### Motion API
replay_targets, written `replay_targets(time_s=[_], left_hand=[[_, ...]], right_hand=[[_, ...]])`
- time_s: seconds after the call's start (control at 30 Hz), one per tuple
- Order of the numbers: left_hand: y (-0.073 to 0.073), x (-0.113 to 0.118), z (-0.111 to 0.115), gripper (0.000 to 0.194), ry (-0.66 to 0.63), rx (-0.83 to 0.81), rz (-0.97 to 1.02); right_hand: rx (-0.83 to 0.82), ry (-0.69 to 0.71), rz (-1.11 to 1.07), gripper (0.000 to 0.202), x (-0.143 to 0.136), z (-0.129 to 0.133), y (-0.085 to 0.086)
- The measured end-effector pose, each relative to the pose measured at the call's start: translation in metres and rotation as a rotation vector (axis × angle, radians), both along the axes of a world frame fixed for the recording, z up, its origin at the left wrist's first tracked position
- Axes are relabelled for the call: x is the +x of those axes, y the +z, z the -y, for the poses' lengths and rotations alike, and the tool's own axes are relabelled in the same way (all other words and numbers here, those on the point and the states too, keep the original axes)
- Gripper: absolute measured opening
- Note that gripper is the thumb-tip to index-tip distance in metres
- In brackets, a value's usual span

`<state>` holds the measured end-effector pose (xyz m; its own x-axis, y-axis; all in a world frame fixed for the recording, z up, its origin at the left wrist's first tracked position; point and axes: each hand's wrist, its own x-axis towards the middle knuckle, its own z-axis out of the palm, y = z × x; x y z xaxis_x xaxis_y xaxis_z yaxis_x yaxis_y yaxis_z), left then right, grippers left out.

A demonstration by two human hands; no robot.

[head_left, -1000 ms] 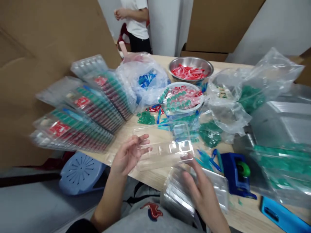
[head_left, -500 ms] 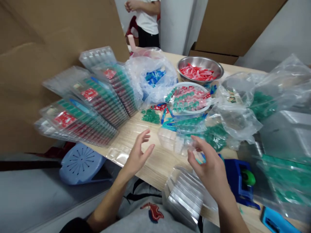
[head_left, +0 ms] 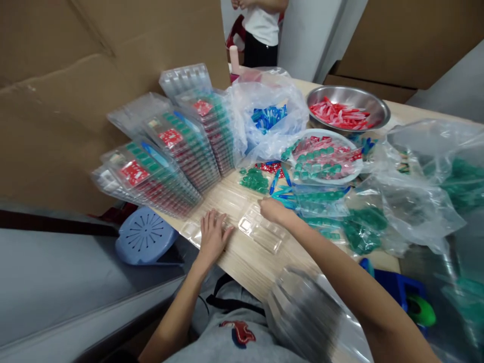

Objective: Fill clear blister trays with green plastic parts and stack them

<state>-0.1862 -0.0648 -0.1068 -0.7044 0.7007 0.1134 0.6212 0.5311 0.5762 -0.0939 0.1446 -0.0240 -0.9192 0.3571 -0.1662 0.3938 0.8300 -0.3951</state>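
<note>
My left hand (head_left: 214, 234) lies with its fingers spread at the table's near edge, on a clear plastic blister tray (head_left: 191, 232). Farther right, another clear blister tray (head_left: 255, 227) rests on the wood. At that tray's far edge is my right hand (head_left: 273, 209), fingers curled together; whatever they may pinch is hidden. Just beyond it lie blue pen-like pieces (head_left: 283, 194) and a small heap of green pieces (head_left: 254, 180). A blurred stack of clear trays (head_left: 302, 312) sits close to my body, below my right forearm.
Filled packs (head_left: 170, 161) stand stacked at left against cardboard (head_left: 113, 91). A bag of blue pieces (head_left: 270, 118), a steel bowl (head_left: 383, 113) and a white basin (head_left: 325, 179) line the back. Plastic bags (head_left: 416, 201) and a blue tape dispenser (head_left: 397, 287) are at right. A person (head_left: 262, 30) stands behind.
My left hand has come down flat onto a tray. My right hand has reached forward and left, its fingers closing. A clear tray now lies farther left. The view has swung left.
</note>
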Motion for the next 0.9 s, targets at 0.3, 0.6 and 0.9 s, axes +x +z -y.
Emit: replay_targets(time_s=[0.3,0.6,0.9], left_hand=[[0.034,0.013,-0.006,0.034,0.004,0.145,0.247],[0.120,0.107,-0.012,0.021,-0.651,-0.051,1.342],[0.130,0.118,-0.008,0.017,-0.701,-0.112,1.044]], right_hand=[[-0.066,-0.045,-0.132,0.024,0.044,0.003,0.036],[-0.159,-0.273,-0.176,0.054,0.205,0.093,0.069],[-0.002,-0.271,-0.297,0.067,0.206,0.121,0.056]])
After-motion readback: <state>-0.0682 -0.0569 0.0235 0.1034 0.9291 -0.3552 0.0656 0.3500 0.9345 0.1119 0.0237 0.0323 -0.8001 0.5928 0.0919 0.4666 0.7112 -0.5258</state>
